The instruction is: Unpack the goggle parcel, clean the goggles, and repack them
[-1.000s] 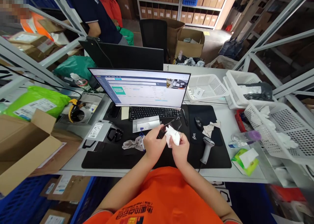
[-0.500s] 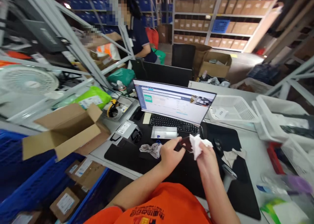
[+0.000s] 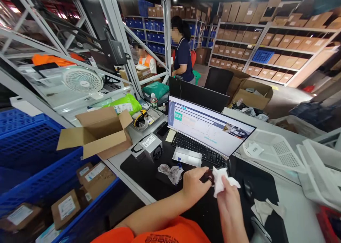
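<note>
My left hand [image 3: 194, 187] grips a small dark flat object [image 3: 208, 176], most of it hidden behind my fingers. My right hand [image 3: 228, 197] pinches a crumpled white wipe [image 3: 220, 176] and presses it against that dark object. Both hands hover over the black desk mat [image 3: 144, 175], just in front of the keyboard [image 3: 198, 151] and the monitor [image 3: 209, 128]. A grey crumpled cloth [image 3: 170, 172] lies on the mat left of my left hand.
An open cardboard box [image 3: 98, 131] sits at the desk's left end above blue crates [image 3: 32, 154]. White baskets [image 3: 271, 151] stand at the right. A mouse [image 3: 248, 189] and paper scraps [image 3: 263, 207] lie right of my hands. Two people work behind the shelving.
The view has swung up and left, revealing the shelves, the fan and the people behind. My hands keep their hold on the dark object and the wipe, with the wipe still against it.
</note>
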Motion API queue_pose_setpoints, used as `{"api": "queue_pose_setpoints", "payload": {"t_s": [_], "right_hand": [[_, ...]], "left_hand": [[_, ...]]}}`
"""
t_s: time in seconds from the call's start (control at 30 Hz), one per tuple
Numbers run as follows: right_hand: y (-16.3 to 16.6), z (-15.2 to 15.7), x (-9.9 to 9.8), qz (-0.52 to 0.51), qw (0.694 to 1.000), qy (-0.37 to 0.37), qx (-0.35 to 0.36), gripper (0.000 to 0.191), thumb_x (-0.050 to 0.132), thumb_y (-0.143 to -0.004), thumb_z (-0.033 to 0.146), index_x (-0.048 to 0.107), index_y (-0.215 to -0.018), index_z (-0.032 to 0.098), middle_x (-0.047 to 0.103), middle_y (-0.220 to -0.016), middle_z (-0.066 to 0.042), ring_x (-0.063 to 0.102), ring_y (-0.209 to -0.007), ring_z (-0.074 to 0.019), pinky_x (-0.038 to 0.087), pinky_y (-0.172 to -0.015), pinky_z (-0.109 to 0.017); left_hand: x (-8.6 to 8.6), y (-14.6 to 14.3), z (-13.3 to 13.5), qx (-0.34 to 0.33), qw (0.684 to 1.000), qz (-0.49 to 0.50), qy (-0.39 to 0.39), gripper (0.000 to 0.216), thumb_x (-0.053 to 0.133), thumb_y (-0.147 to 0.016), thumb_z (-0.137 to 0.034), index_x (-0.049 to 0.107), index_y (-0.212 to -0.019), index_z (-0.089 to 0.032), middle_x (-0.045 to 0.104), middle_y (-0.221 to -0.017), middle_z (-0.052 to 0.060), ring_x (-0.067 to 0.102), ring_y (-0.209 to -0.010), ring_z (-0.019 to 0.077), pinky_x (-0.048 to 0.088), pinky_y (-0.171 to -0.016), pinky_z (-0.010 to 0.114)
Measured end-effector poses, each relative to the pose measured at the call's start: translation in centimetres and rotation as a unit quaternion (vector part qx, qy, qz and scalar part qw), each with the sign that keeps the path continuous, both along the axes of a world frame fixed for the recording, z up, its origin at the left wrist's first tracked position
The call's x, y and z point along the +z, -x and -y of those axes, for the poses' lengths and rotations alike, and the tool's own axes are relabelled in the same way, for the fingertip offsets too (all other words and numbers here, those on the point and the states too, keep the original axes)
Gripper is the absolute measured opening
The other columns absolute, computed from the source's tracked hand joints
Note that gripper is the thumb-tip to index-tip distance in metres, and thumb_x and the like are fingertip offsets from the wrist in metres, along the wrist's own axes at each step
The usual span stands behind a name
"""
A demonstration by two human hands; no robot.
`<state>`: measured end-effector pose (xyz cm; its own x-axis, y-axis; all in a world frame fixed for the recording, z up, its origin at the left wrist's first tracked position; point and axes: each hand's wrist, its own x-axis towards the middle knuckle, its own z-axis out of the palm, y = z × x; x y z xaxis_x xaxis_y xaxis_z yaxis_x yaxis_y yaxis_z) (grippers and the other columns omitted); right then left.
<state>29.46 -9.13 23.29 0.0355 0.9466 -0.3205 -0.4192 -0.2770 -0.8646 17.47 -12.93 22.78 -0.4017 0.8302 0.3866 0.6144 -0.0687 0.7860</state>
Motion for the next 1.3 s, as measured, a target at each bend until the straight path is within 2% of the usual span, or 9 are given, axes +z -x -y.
{"api": "queue_pose_setpoints", "payload": {"t_s": [0.13,0.33,0.47,0.6,0.83,0.9,1.0,1.13,1.3], "right_hand": [[0.3,-0.2,0.6,-0.007,0.999,0.014,-0.036,0.040,0.090,-0.064,0.044,0.070,-0.087,0.018,0.077,-0.089,-0.007,0.075,-0.079,-0.0249,0.065,-0.073,-0.038],[3.3,3.9,-0.7,0.171,0.978,-0.053,-0.105,0.044,0.087,-0.070,0.048,0.069,-0.099,0.020,0.077,-0.091,-0.003,0.073,-0.082,-0.0216,0.060,-0.068,-0.029],[1.6,1.6,-0.6,0.056,0.998,-0.001,-0.039,0.048,0.091,-0.062,0.045,0.069,-0.093,0.016,0.076,-0.085,-0.005,0.072,-0.083,-0.0236,0.060,-0.078,-0.035],[-0.4,-0.6,0.6,-0.057,0.996,0.064,0.036,0.046,0.090,-0.062,0.044,0.071,-0.092,0.014,0.077,-0.091,-0.010,0.073,-0.089,-0.0283,0.059,-0.089,-0.046],[3.0,3.6,-1.6,0.119,0.985,-0.018,-0.124,0.056,0.086,-0.067,0.052,0.069,-0.104,0.013,0.076,-0.097,-0.007,0.071,-0.087,-0.0226,0.059,-0.077,-0.032],[2.7,3.5,-1.9,0.131,0.985,-0.024,-0.108,0.056,0.089,-0.064,0.050,0.069,-0.101,0.014,0.076,-0.091,-0.006,0.070,-0.082,-0.0217,0.058,-0.072,-0.030],[0.5,1.6,-1.1,0.021,0.998,0.037,-0.046,0.052,0.092,-0.058,0.045,0.069,-0.093,0.014,0.076,-0.087,-0.008,0.073,-0.082,-0.0263,0.061,-0.075,-0.037],[-1.1,0.4,-0.8,-0.062,0.991,0.110,0.034,0.051,0.086,-0.066,0.050,0.071,-0.097,0.012,0.077,-0.092,-0.012,0.075,-0.090,-0.0309,0.062,-0.083,-0.044],[1.5,3.0,-3.7,0.125,0.985,-0.004,-0.121,0.054,0.088,-0.063,0.052,0.070,-0.099,0.015,0.075,-0.077,-0.005,0.073,-0.077,-0.0251,0.061,-0.068,-0.034]], "left_hand": [[-0.4,0.0,0.0,0.003,1.000,0.001,-0.025,0.036,0.071,-0.072,-0.017,0.077,-0.105,-0.029,0.080,-0.098,0.002,0.077,-0.086,0.0261,0.062,-0.093,0.042],[-0.1,0.8,-0.4,0.004,1.000,0.017,-0.006,0.034,0.075,-0.072,-0.020,0.078,-0.105,-0.024,0.080,-0.098,0.005,0.076,-0.089,0.0267,0.063,-0.080,0.036],[-0.3,0.5,-0.3,0.007,1.000,0.022,0.012,0.029,0.073,-0.072,-0.019,0.078,-0.099,-0.024,0.080,-0.094,0.002,0.076,-0.085,0.0234,0.063,-0.082,0.033],[-0.7,0.0,-0.1,-0.001,0.999,-0.008,-0.031,0.035,0.068,-0.070,-0.014,0.077,-0.101,-0.026,0.080,-0.093,-0.001,0.076,-0.082,0.0227,0.060,-0.096,0.040],[-0.4,0.8,-0.5,-0.018,1.000,0.002,-0.025,0.033,0.074,-0.071,-0.018,0.078,-0.103,-0.025,0.080,-0.096,0.002,0.077,-0.085,0.0252,0.063,-0.089,0.039],[-0.5,0.9,-0.4,-0.025,1.000,0.008,-0.018,0.030,0.075,-0.072,-0.021,0.078,-0.102,-0.025,0.080,-0.096,0.002,0.077,-0.085,0.0254,0.063,-0.089,0.039],[-1.2,0.8,0.0,-0.033,0.999,0.013,-0.012,0.033,0.072,-0.071,-0.018,0.077,-0.103,-0.027,0.080,-0.095,0.000,0.077,-0.084,0.0246,0.061,-0.096,0.044],[-2.3,0.1,0.3,-0.031,0.999,0.022,-0.020,0.041,0.071,-0.066,-0.015,0.077,-0.104,-0.029,0.080,-0.096,-0.003,0.077,-0.084,0.0232,0.059,-0.099,0.044],[-2.6,0.2,-0.9,-0.019,1.000,0.020,-0.015,0.039,0.079,-0.066,-0.023,0.079,-0.105,-0.028,0.080,-0.096,0.000,0.077,-0.084,0.0257,0.062,-0.094,0.041]]}}
